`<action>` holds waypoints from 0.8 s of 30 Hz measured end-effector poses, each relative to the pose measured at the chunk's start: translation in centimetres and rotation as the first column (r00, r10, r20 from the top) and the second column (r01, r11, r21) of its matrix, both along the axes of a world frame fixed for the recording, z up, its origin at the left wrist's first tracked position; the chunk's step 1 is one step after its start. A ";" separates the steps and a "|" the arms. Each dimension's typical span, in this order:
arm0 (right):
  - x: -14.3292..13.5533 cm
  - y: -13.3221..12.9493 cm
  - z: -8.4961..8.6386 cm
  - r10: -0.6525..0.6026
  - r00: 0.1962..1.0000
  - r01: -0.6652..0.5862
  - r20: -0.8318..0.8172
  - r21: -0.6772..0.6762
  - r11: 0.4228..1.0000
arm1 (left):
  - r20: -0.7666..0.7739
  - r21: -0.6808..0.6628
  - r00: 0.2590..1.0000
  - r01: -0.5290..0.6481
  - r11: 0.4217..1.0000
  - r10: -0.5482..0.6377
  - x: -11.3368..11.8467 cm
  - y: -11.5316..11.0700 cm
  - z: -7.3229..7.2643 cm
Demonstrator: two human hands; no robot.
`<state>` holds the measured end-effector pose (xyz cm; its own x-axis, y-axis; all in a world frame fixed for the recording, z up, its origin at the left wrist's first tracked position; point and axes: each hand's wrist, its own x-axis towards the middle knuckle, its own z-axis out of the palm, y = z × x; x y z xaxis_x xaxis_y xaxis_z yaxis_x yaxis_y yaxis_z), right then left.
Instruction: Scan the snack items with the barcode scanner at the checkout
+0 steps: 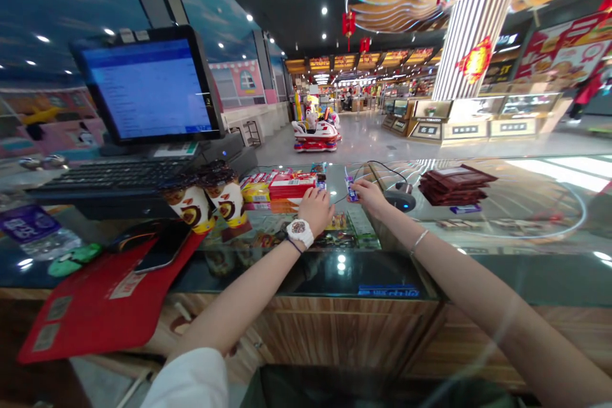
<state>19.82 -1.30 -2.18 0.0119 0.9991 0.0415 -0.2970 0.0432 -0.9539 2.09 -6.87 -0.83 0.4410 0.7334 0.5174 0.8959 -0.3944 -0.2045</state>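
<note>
My right hand (369,196) reaches over the glass counter, its fingers closed on a small purple packet (351,188). Its print is too small to read. My left hand (316,209), with a white watch on the wrist, rests at the right end of a row of small boxes. Its fingers are loosely spread and slightly bent, against the red boxes (292,185). Yellow boxes (257,192) stand to the left of these. A thin dark cable passes between my hands toward a black round-based device (400,200) with a blue light.
Brown packets (456,185) lie stacked at the right, with a purple packet (465,209) before them. At left are a monitor (148,89), keyboard (105,175), two patterned cups (229,201), a phone (163,247) on a red mat (109,306), and a water bottle (36,229).
</note>
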 end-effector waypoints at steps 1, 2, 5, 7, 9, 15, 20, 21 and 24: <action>-0.2 0.0 0.0 0.007 1.000 -0.007 -0.011 -0.007 1.000 | -0.006 -0.006 1.000 -0.010 1.000 0.010 0.0 0.0 -0.1; -0.4 0.0 0.0 0.021 1.000 -0.022 -0.022 -0.010 1.000 | -0.006 -0.008 1.000 -0.018 1.000 0.018 0.0 0.0 -0.1; -0.9 0.0 -0.2 0.072 0.996 -0.072 -0.052 -0.009 0.997 | 0.000 -0.013 1.000 -0.028 1.000 0.028 0.0 0.0 -0.1; -1.0 -0.1 -0.4 0.098 0.993 -0.098 -0.059 0.010 0.995 | -0.001 -0.013 1.000 -0.024 1.000 0.024 0.0 0.0 -0.1; -1.0 -0.1 -0.6 0.104 0.993 -0.102 -0.047 0.041 0.994 | 0.005 0.004 1.000 -0.023 1.000 0.023 0.0 0.0 0.1; -2.2 1.1 0.1 0.016 0.998 -0.011 -0.064 0.071 0.997 | 0.121 0.097 0.991 -0.071 0.993 0.059 -1.3 0.8 1.7; -5.1 2.8 1.0 -0.029 1.000 0.029 -0.011 0.090 0.995 | 0.205 0.104 0.977 -0.087 0.991 0.064 -3.4 1.9 2.4; -5.7 3.1 1.1 -0.035 0.999 0.033 0.012 0.094 0.995 | 0.204 0.094 0.978 -0.075 0.993 0.054 -3.6 2.1 2.3; -7.1 3.8 0.9 -0.046 0.998 0.040 0.050 0.106 0.994 | 0.202 0.065 0.979 -0.054 0.996 0.040 -3.9 2.4 2.0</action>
<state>12.72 2.53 -1.32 0.0497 0.9877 0.1480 -0.2424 0.1557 -0.9576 -1.82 -4.51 1.18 0.2892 0.7097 0.6424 0.9386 -0.3422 -0.0445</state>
